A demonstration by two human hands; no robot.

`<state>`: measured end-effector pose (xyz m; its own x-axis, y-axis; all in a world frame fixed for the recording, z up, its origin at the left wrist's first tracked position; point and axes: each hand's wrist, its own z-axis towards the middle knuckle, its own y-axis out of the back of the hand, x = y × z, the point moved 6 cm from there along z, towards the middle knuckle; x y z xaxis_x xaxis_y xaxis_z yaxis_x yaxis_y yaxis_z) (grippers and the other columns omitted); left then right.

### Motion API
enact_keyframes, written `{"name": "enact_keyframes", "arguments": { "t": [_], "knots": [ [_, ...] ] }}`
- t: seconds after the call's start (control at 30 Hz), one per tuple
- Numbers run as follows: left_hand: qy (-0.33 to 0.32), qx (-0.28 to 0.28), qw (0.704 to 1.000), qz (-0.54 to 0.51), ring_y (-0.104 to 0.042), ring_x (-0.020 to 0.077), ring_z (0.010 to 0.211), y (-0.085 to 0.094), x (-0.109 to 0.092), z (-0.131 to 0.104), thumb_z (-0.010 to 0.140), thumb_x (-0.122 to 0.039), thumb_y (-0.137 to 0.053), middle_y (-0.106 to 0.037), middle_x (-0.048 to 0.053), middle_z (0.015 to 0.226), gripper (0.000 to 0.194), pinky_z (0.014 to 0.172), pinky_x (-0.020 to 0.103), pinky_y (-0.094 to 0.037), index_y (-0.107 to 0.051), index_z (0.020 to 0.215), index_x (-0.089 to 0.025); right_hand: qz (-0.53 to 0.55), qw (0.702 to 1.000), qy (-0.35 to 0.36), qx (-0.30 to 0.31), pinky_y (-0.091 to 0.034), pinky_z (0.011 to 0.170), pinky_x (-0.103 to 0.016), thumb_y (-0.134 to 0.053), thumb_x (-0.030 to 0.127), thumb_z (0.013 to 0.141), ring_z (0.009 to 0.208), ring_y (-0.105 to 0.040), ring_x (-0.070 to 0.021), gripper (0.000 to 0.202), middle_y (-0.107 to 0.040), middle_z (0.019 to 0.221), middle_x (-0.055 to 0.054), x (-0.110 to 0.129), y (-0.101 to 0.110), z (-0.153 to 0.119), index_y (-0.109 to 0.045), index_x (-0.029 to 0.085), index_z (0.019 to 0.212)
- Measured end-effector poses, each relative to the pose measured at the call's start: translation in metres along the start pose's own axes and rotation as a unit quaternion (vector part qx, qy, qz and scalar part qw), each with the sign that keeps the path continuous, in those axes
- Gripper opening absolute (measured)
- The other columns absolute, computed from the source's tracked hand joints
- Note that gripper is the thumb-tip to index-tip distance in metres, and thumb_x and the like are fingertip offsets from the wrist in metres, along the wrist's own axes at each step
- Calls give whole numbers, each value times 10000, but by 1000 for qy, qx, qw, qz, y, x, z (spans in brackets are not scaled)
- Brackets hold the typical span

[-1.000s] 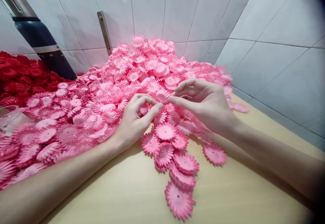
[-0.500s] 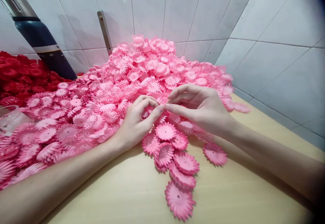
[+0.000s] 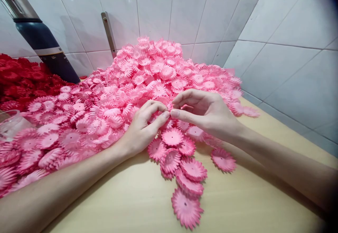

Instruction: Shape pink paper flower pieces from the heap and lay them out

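Note:
My left hand (image 3: 146,125) is closed in a pinch, thumb against the bent fingers, just above the near side of a large heap of pink paper flower pieces (image 3: 155,67). Fingertip to fingertip with it, my right hand (image 3: 207,111) curls with thumb and fingers drawn together. Whatever the two pinches hold is too small or too hidden to make out. Below them several pink flower discs (image 3: 173,136) with small centre holes lie overlapped on the table. The lowest flower disc (image 3: 187,206) lies toward me, and a separate flower disc (image 3: 223,160) rests under my right forearm's side.
A dark blue bottle (image 3: 47,46) with a metal cap stands at the left, beside a heap of red flower pieces (image 3: 23,76). A clear plastic cup (image 3: 12,125) is at the left edge. Tiled walls bound the pale wooden table (image 3: 126,201); a metal strip (image 3: 108,32) is fixed behind.
Both hands stay fingertip to fingertip and have shifted only slightly. My right hand's fingers have dipped a little lower. The flower pieces lie as before.

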<state>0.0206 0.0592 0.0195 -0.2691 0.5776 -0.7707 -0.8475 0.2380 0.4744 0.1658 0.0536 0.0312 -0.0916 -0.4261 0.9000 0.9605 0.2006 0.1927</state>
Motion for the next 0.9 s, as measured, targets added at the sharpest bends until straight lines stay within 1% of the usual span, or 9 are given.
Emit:
{"name": "enact_keyframes", "arguments": {
  "t": [0.2,0.53,0.7,0.9],
  "knots": [
    [-12,3,1000,-16,-560,166,949,-1,-3,1,910,-241,-546,-581,54,957,114,910,290,-419,-615,887,-153,17,1000,-2,3,-563,738,-252,-768,160,732,801,-646,-127,180,-672,872,8,-3,1,1,-681,206,883],
    [-5,3,1000,-14,-553,156,951,-1,-1,1,921,-211,-517,-579,47,964,120,910,274,-407,-609,867,-155,24,1000,-14,15,-562,730,-257,-735,164,767,802,-645,-129,146,-668,876,2,-3,1,0,-671,201,893],
    [-8,10,1000,-24,-550,149,919,-3,-3,1,927,-243,-516,-572,47,940,160,883,264,-413,-606,837,-146,15,1000,-9,15,-563,727,-253,-741,150,758,807,-646,-128,160,-665,884,1,-3,0,1,-670,202,891],
    [-15,4,1000,-22,-552,159,914,-2,-3,2,917,-241,-535,-583,57,941,133,877,282,-421,-601,856,-143,28,999,0,22,-564,734,-249,-731,144,769,809,-646,-124,148,-665,892,1,-1,-1,0,-674,203,893]
  ]
}}
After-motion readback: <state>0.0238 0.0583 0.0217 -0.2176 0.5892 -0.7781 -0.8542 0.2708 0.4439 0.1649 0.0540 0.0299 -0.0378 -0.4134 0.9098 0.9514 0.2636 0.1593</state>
